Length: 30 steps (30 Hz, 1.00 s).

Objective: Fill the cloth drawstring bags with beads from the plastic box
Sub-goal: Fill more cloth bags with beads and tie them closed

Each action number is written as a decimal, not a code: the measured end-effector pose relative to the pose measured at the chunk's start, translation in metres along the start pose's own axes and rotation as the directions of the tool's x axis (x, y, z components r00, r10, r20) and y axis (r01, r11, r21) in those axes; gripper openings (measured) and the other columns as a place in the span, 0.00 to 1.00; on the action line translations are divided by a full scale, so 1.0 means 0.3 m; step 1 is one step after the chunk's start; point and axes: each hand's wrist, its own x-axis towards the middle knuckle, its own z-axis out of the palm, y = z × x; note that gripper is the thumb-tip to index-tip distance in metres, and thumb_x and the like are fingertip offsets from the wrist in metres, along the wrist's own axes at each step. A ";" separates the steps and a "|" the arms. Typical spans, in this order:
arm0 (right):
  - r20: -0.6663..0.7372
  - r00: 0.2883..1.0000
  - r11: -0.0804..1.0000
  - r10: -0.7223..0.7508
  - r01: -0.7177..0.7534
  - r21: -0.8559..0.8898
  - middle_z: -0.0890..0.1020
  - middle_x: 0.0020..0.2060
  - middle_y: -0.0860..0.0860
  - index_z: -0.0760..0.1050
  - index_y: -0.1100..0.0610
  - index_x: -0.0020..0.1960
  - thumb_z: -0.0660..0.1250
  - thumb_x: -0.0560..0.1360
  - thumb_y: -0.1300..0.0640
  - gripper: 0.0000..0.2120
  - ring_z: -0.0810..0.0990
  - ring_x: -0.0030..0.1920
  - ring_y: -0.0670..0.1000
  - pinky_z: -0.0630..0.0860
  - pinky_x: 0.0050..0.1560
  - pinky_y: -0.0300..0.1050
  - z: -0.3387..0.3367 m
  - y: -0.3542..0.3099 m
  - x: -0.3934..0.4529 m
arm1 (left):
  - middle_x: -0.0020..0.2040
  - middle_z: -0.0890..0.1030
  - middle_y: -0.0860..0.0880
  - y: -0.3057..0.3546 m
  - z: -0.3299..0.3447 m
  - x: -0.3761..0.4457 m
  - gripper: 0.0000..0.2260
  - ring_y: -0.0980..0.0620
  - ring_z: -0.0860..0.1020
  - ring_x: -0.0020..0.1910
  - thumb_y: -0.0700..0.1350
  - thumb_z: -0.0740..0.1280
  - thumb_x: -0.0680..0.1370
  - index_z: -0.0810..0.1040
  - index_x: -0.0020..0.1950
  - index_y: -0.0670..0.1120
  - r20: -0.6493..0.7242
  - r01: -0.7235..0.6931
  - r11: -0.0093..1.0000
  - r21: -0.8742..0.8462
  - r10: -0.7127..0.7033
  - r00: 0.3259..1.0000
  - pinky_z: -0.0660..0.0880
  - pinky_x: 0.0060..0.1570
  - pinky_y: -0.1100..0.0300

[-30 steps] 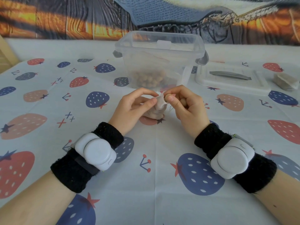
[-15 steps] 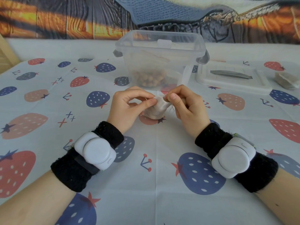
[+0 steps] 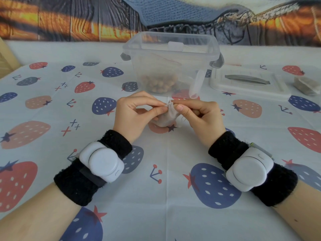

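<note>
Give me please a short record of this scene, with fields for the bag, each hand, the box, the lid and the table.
bag: small white cloth bag, bulging, resting on the table, top gathered
left hand: pinches the bag's top
right hand: pinches the bag's top from the other side
box: clear plastic box, open, brown beads at its bottom
lid: flat on the table, right of the box
table: strawberry-print cloth
</note>
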 end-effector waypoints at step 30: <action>-0.086 0.985 0.989 0.147 -0.146 0.009 0.59 0.23 0.48 0.79 0.53 0.34 0.74 0.69 0.62 0.08 0.55 0.25 0.44 0.56 0.29 0.34 -0.023 0.007 0.018 | 0.41 0.81 0.44 0.020 0.002 -0.001 0.07 0.52 0.80 0.39 0.35 0.73 0.70 0.82 0.45 0.44 0.034 0.092 0.992 -0.086 -0.089 0.995 0.78 0.34 0.59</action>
